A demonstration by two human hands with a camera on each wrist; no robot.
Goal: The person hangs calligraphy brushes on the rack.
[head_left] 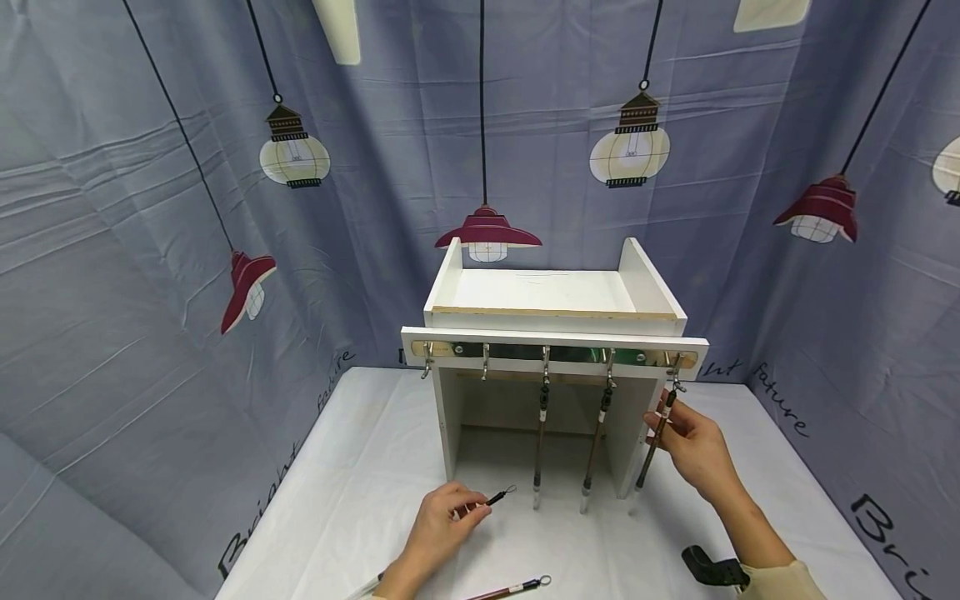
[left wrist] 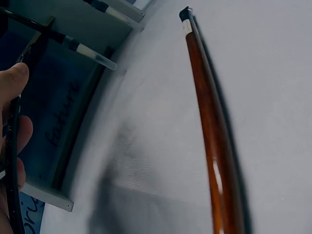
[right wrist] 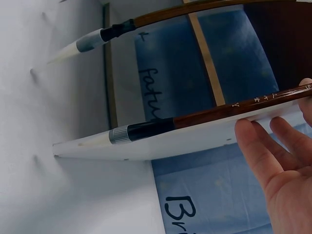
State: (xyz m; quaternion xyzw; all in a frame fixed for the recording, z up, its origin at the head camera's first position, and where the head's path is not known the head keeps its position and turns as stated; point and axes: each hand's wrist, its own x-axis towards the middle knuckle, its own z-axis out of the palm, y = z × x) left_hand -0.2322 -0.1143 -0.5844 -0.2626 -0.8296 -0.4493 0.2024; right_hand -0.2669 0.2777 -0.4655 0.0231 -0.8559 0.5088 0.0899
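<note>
- Left hand, at the near centre of the scene, pinches a slim dark rod between thumb and fingers; a thin wire loop at the rod's end points right, clear of the tabletop.
- Right hand, farther off and to the right, has its fingers loosely extended behind a brown-handled brush with a black collar and white bristles; they are not closed round it, and whether the fingertips touch it I cannot tell.
- That brush hangs tip down, slightly tilted, from the rightmost of five metal hooks; pale characters mark its handle.
- Two similar brushes hang to its left: one slightly tilted, one nearly upright, each on its own hook.
- Between the hands at the near edge, a glossy reddish-brown stick with a dark, looped end and a white band lies on the white tabletop.
- Hooks line a gold-coloured metal strip on a white board, fixed across the front of a white box-shaped shelf with raised sides on top.
- Black device sits at the right wrist, beside a cream sleeve.
- Blue-grey curtain, printed with lamps and lettering, surrounds the far side.
</note>
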